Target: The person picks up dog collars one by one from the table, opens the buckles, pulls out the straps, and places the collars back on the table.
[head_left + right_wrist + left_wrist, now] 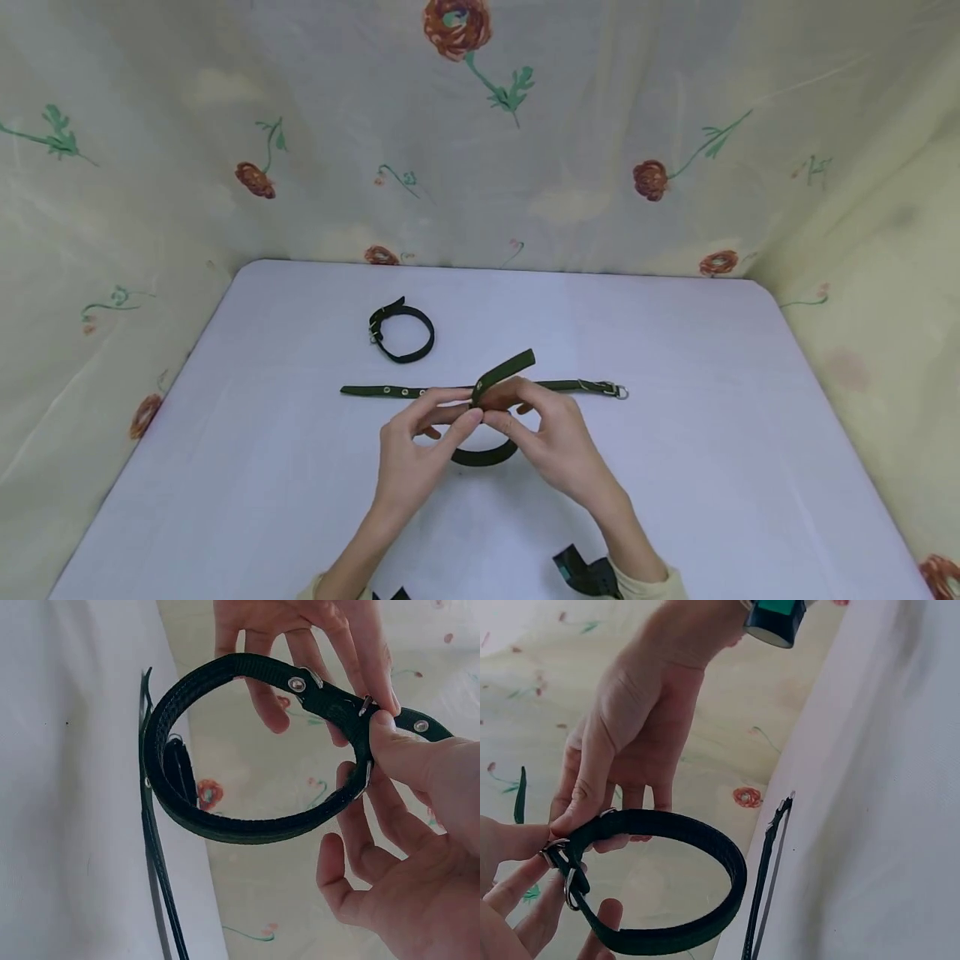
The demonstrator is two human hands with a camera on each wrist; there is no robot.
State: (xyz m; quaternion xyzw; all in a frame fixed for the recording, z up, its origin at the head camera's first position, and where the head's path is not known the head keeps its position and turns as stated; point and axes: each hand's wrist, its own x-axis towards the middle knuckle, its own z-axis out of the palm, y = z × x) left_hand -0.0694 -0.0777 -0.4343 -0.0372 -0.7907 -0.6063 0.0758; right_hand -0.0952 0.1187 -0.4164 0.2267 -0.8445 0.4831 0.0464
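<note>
Above a white table, a person's left hand and right hand both pinch a dark green collar at its metal buckle, the band hanging as a round loop and its free end sticking up past their fingertips. Judging by how things lie, one black collar, at the back left, is already fastened into a ring, the held one looks partly buckled, though whether its pin is seated cannot be told, and a straight collar, lying just beyond the hands, remains undone.
</note>
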